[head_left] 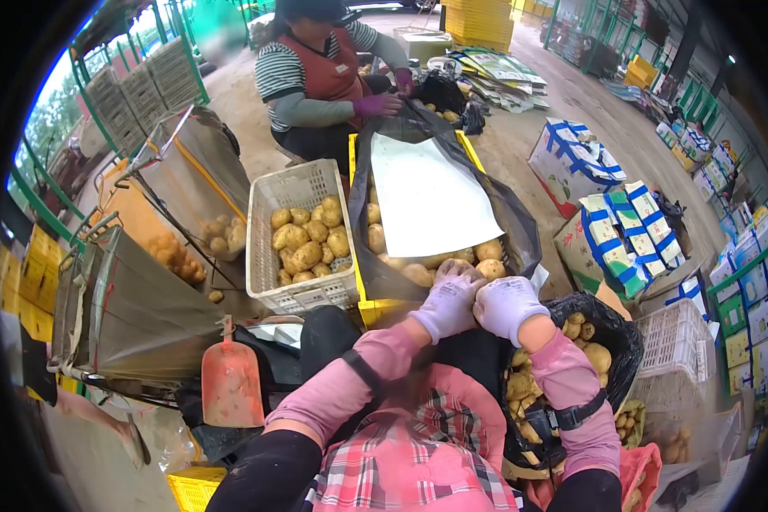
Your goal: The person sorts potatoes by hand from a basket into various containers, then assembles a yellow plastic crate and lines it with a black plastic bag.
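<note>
My left hand (449, 302), in a pale glove, is at the near end of a yellow crate (372, 311), against the potatoes (417, 274). Its fingers are curled, and what they grip is hidden. Close beside it on the right, my gloved right hand (509, 305) is closed at the crate's near rim. Anything inside that hand is out of sight. A black plastic liner (518, 234) drapes over the crate's sides, and a white paper sheet (435, 193) covers most of the potatoes.
A co-worker (328, 72) in purple gloves sits at the crate's far end, touching the liner. Left stands a white crate (264, 230) of potatoes. A red dustpan (232, 380) is nearer me. Right are a black bag (630, 346) of potatoes and taped cartons (631, 239).
</note>
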{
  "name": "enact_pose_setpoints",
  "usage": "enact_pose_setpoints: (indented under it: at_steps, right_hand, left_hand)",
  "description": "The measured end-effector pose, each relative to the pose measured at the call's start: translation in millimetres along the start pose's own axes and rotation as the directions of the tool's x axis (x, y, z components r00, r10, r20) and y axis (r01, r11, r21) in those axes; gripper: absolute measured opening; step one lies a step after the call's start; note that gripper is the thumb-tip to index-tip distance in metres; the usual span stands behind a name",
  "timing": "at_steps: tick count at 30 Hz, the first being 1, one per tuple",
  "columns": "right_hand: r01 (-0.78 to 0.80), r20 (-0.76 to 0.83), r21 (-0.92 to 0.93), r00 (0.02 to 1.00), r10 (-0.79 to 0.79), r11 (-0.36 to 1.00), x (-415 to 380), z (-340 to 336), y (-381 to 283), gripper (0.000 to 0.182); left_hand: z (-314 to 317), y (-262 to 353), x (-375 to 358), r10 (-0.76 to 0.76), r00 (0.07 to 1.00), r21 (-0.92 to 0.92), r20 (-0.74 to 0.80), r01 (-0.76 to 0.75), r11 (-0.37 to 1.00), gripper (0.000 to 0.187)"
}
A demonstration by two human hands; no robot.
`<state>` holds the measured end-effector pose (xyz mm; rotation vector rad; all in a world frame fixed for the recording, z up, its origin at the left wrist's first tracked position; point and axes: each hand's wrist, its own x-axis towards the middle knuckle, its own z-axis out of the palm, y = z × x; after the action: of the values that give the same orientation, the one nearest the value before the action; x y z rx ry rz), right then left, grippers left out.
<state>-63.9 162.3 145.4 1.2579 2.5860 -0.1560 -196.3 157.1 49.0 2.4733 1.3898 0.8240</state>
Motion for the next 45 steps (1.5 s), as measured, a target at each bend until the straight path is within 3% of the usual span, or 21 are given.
enact_pose_setpoints:
  at_steps: [3,8,14,15,16,17,19,20,23,24,25,26,29,31,33,35,38,40,43,44,45]
  right_hand:
    - [0.009,0.001,-0.088,1.000,-0.009,0.996,7.8,1.1,5.6,0.035]
    - [0.133,0.001,0.027,0.991,-0.133,0.991,19.4,-14.1,6.8,0.036]
    - [0.142,-0.085,0.080,0.987,-0.136,0.987,46.9,-9.4,13.6,0.037]
    - [0.234,-0.096,0.311,0.972,-0.214,0.921,45.9,-8.4,12.1,0.037]
    - [0.311,-0.129,0.522,0.949,-0.287,0.794,42.5,-14.9,3.3,0.037]
    - [0.366,-0.174,0.697,0.921,-0.350,0.617,39.9,-21.1,-6.6,0.037]
    - [0.470,-0.315,0.254,0.867,-0.387,0.845,44.6,-30.5,-41.3,0.034]
    - [0.587,-0.470,0.291,0.775,-0.422,0.755,50.1,-34.8,-43.3,0.034]
    - [0.594,-0.453,0.645,0.804,-0.384,0.481,46.5,-98.6,-33.9,0.025]
    - [0.549,-0.437,0.740,0.831,-0.343,0.388,44.1,-122.0,-28.2,0.024]
    - [0.480,-0.412,0.813,0.874,-0.257,0.330,51.5,-144.4,-17.2,0.028]
    - [0.546,-0.505,0.802,0.837,-0.213,0.244,70.6,-158.5,-6.0,0.029]
    - [0.604,-0.604,0.797,0.797,0.010,-0.012,149.0,-178.1,34.0,0.031]
    - [0.578,-0.577,0.815,0.806,0.132,0.031,170.7,-176.3,38.1,0.033]
    - [0.598,-0.599,0.800,0.788,0.145,0.051,188.7,-174.7,35.9,0.034]
    - [0.652,-0.654,0.757,0.755,0.049,0.052,198.4,-164.3,29.1,0.035]
    - [0.593,-0.602,0.790,0.799,0.011,0.153,215.2,-166.5,15.4,0.036]
    - [0.562,-0.575,0.761,0.815,-0.063,0.323,241.3,-169.3,21.5,0.036]
    - [0.459,-0.473,0.825,0.880,-0.043,0.329,296.7,-166.4,34.2,0.036]
    - [0.344,-0.378,0.866,0.925,0.025,0.362,299.3,-172.3,29.7,0.036]
    - [0.351,-0.373,0.883,0.928,0.010,0.313,322.9,-165.6,35.2,0.036]
  left_hand:
    - [23.4,-21.7,15.3,0.035,0.997,-0.061,0.067,-0.031,0.998,0.046]
    - [31.0,-35.8,15.6,0.013,1.000,-0.089,-0.026,-0.016,0.996,0.041]
    - [41.3,-73.2,34.2,0.020,0.998,-0.155,-0.057,-0.028,0.988,0.040]
    - [38.5,-76.4,34.8,0.026,0.998,-0.161,-0.062,-0.035,0.986,0.039]
    - [37.7,-87.0,40.6,-0.227,0.967,-0.165,0.113,0.244,0.956,0.034]
    - [44.0,-101.1,47.1,-0.459,0.844,-0.124,0.277,0.505,0.854,0.033]
    - [93.4,-134.2,43.0,-0.462,0.881,-0.106,0.100,0.471,0.876,0.033]
    - [93.6,-139.6,42.0,-0.427,0.903,-0.116,0.038,0.428,0.896,0.033]
    - [71.8,-160.8,40.9,-0.143,0.989,-0.320,-0.025,0.128,0.939,0.035]
    - [81.8,-168.1,44.1,-0.208,0.978,-0.363,0.016,0.200,0.910,0.037]
    - [24.0,-140.6,52.7,-0.318,0.904,-0.385,0.284,0.412,0.826,0.040]
    - [-38.6,-109.9,61.7,-0.399,0.750,-0.305,0.528,0.606,0.735,0.045]
    - [-81.6,-126.1,49.0,-0.073,0.834,-0.652,0.546,0.479,0.588,0.049]
    - [-82.0,-180.4,38.3,-0.145,0.974,-0.907,0.173,0.215,0.361,0.056]
    - [-94.7,-213.6,42.2,-0.586,0.810,-0.941,-0.013,0.188,0.281,0.065]
    - [-67.7,-269.2,57.7,-0.701,0.703,-0.739,-0.119,0.409,0.535,0.072]
    - [-67.2,-281.5,83.8,-0.846,0.516,-0.532,-0.131,0.684,0.499,0.093]
    - [-52.6,-305.7,102.8,-0.878,0.441,-0.501,-0.187,0.726,0.472,0.095]
    - [-61.6,-293.1,110.3,-0.863,0.454,-0.388,-0.220,0.771,0.505,0.087]
    - [-51.8,-294.5,107.9,-0.816,0.441,-0.388,-0.374,0.724,0.570,0.080]
    - [-45.9,-299.1,102.7,-0.787,0.477,-0.308,-0.391,0.738,0.600,0.076]
